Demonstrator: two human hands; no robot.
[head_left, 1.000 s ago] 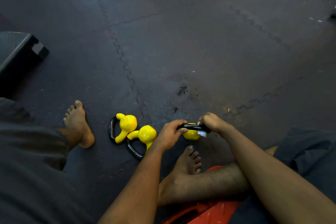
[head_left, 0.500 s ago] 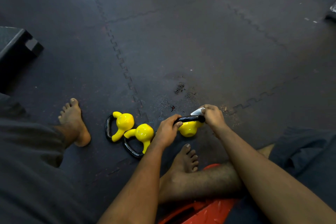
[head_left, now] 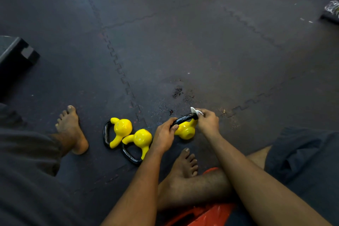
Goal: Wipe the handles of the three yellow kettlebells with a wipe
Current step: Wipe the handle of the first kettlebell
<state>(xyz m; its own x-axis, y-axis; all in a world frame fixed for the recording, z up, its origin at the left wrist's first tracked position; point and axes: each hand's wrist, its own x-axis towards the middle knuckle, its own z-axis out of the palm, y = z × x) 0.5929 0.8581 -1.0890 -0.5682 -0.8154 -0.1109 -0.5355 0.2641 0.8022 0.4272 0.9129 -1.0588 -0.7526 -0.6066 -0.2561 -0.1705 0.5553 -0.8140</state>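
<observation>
Our left hand (head_left: 164, 136) is curled round the near end of the black handle (head_left: 185, 118) of one kettlebell (head_left: 185, 130), steadying it. Our right hand (head_left: 208, 122) pinches the white wipe (head_left: 194, 110) against the far end of that handle, and a corner of the wipe sticks up above the fingers. The yellow body sits below the handle, between the two hands. We cannot tell whether it rests on the mat (head_left: 183, 42) or is held just off it.

Just left of our left hand, a second kettlebell (head_left: 140, 138) and a third kettlebell (head_left: 122, 128) lie on their sides on the mat, touching each other. Their black handles are free of any hand.

We judge that we are partway through this one handle. The wipe is at one end, so the stretch toward the left hand, and the part under that hand, likely need a pass yet. The view does not show whether the two lying kettlebells have been wiped. Their handles look glossy, but that proves nothing. If they are done, this is the last handle; if not, two remain.

Further out, our bare feet rest on the mat, one left of the kettlebells and one near us. A dark box (head_left: 14, 55) stands at the far left.
</observation>
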